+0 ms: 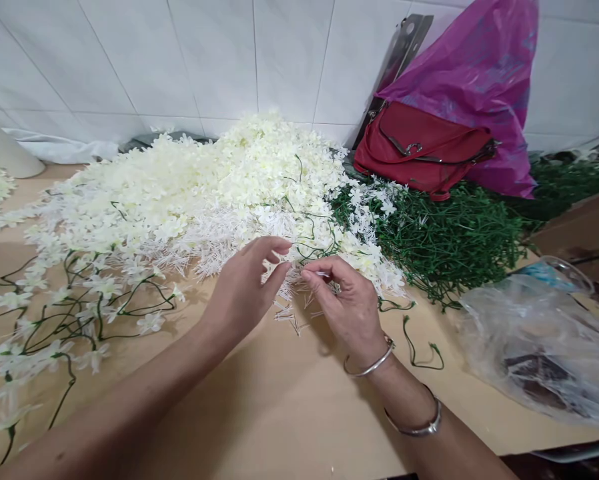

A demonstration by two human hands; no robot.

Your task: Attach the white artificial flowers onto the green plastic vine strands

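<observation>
My left hand (247,287) is held over the front edge of the flower pile. Its thumb and fingers are apart, and nothing shows between them. Close by on the right, my right hand (347,303) is closed in a pinch. A small white piece shows at its fingers, too small to name. In front of both hands lies a heap of white and pale yellow artificial flower heads (249,167). Thin white sticks (292,320) are scattered just under the fingertips. Green wire-like stems (309,230) rest on the heap beyond the hands.
Flowers on stems (99,307) are spread at left. A mound of green stems (454,230) sits at right, behind loose stems (422,363). Farther back are a red bag (424,147) and a purple plastic bag (484,73). A clear plastic bag (544,333) lies at the right edge.
</observation>
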